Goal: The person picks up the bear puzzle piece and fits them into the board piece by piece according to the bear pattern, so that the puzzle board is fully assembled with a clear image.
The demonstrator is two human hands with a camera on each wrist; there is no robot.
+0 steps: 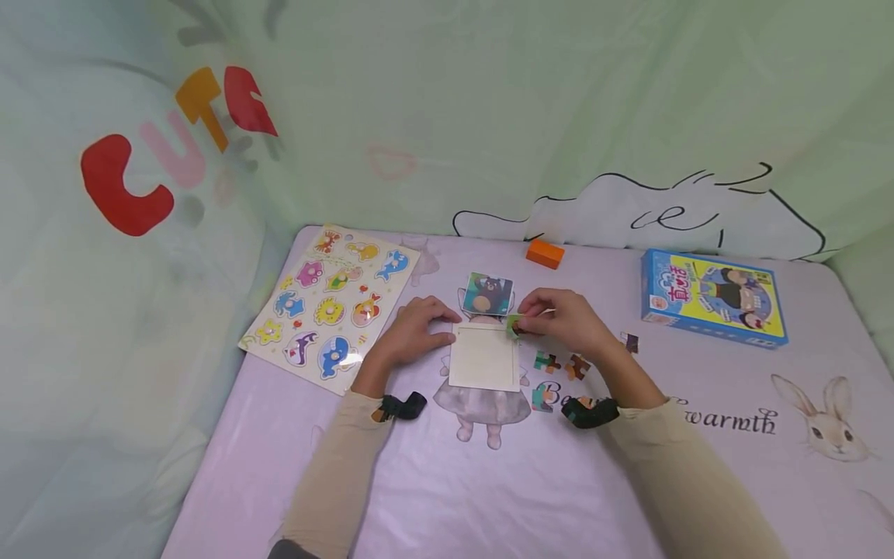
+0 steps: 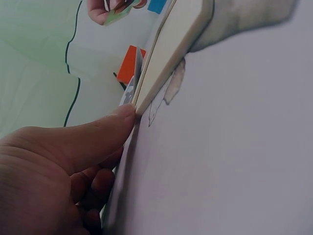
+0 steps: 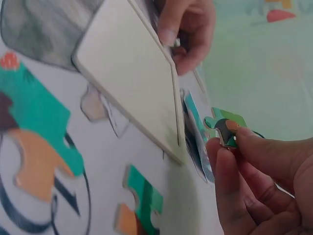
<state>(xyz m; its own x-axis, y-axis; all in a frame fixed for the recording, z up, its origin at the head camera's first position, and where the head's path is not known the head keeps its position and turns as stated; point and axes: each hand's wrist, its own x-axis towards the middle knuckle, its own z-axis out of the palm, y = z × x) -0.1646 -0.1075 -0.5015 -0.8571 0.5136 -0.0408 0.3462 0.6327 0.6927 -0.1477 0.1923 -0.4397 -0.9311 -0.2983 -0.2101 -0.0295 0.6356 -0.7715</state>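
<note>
My right hand pinches a green, orange and dark jigsaw piece between thumb and fingers, raised by the upper right corner of a blank cream puzzle tray. Seen from the right wrist, the piece stands apart from the tray's raised border. My left hand holds the tray at its upper left corner, thumb tip against the edge and the other fingers curled. Just beyond the tray lies a square picture card with a bear. Loose jigsaw pieces lie to the tray's right, several in all.
A knobbed sea-animal board lies at the left. An orange block sits at the back, and a blue and yellow box at the back right. Pale curtains border the table's far and left sides.
</note>
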